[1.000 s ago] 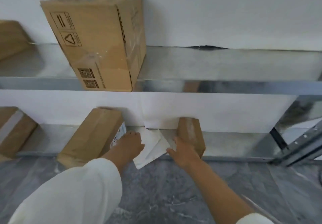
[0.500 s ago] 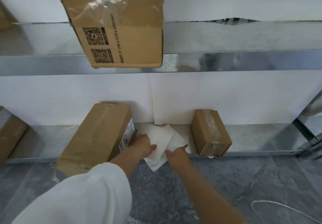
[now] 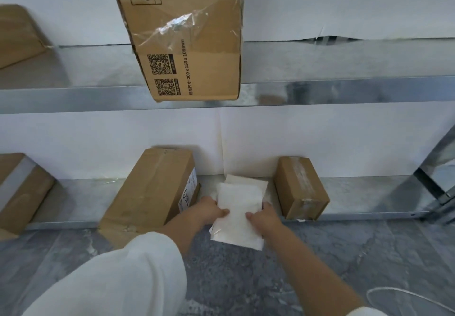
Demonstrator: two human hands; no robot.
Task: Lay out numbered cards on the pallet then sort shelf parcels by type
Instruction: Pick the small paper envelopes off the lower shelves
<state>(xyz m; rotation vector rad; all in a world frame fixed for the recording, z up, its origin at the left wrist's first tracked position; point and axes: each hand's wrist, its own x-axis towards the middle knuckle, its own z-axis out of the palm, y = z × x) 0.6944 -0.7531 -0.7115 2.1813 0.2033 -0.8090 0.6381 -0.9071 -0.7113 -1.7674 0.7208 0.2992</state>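
Note:
A stack of white flat mailer bags [image 3: 237,213] lies on the bottom metal shelf [image 3: 364,192] and sticks out over its front edge. My left hand [image 3: 209,211] grips the stack's left edge and my right hand [image 3: 264,218] grips its right edge. To the left of the stack lies a long cardboard box [image 3: 152,190] with a white label on its end. A small taped cardboard box [image 3: 301,187] sits to the right of the stack.
A large cardboard box [image 3: 187,37] with QR codes overhangs the upper shelf [image 3: 344,91] right above my hands. More cardboard boxes sit at far left, one on the upper shelf [image 3: 19,35] and one below [image 3: 19,190]. A white cable [image 3: 406,296] lies on the grey floor.
My right hand left the small box and took the stack's right edge. Both hands have squared the white bags and drawn them toward me. The view has moved closer.

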